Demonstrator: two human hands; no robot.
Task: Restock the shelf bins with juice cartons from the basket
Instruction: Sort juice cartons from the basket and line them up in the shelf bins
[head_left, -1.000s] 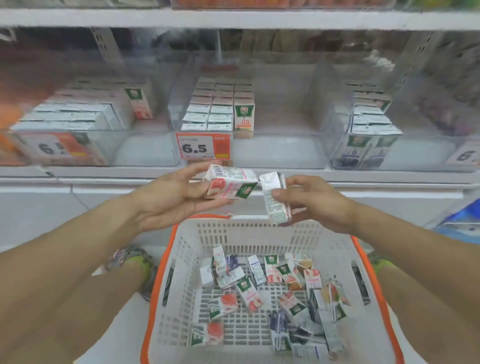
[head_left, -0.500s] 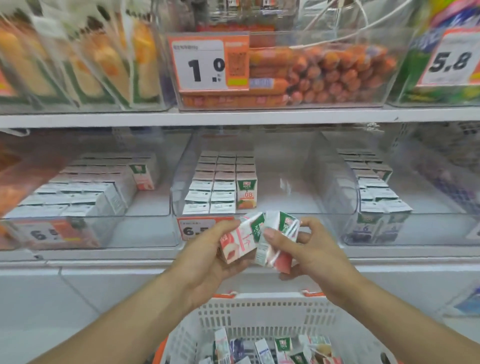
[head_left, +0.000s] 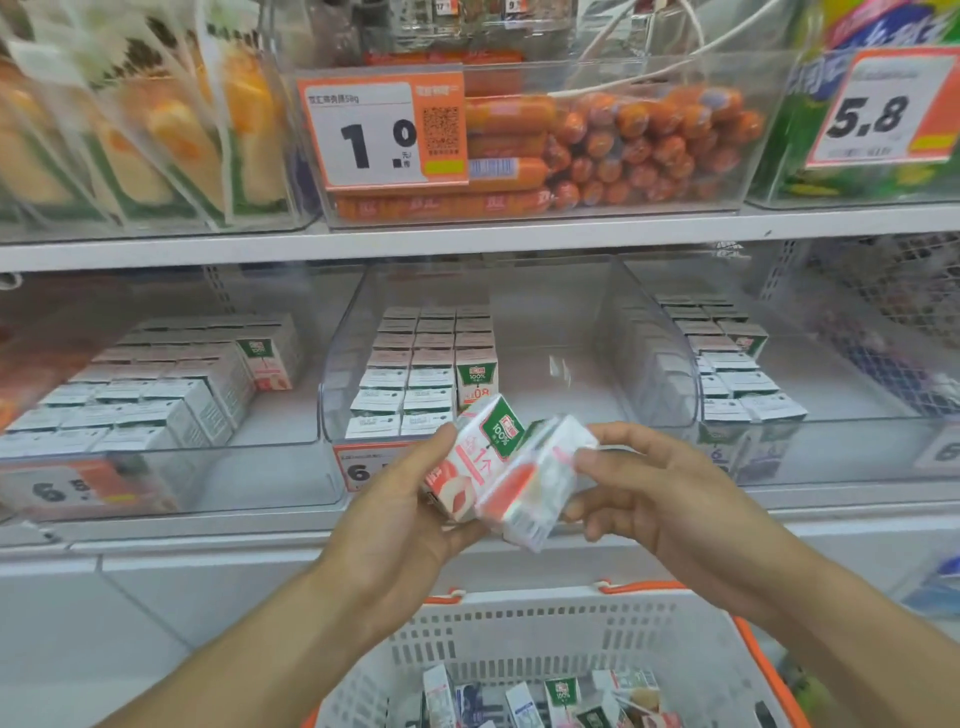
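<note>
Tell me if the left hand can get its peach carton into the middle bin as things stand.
Probably yes: the left hand holds the peach carton just before the middle bin, whose top is open with bare floor right of its rows.

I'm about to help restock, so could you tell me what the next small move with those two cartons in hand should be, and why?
Probably lift both toward the left bin: the left hand grips a peach carton, the right hand a second carton, and a matching peach pack shows in that bin beside bare floor.
</note>
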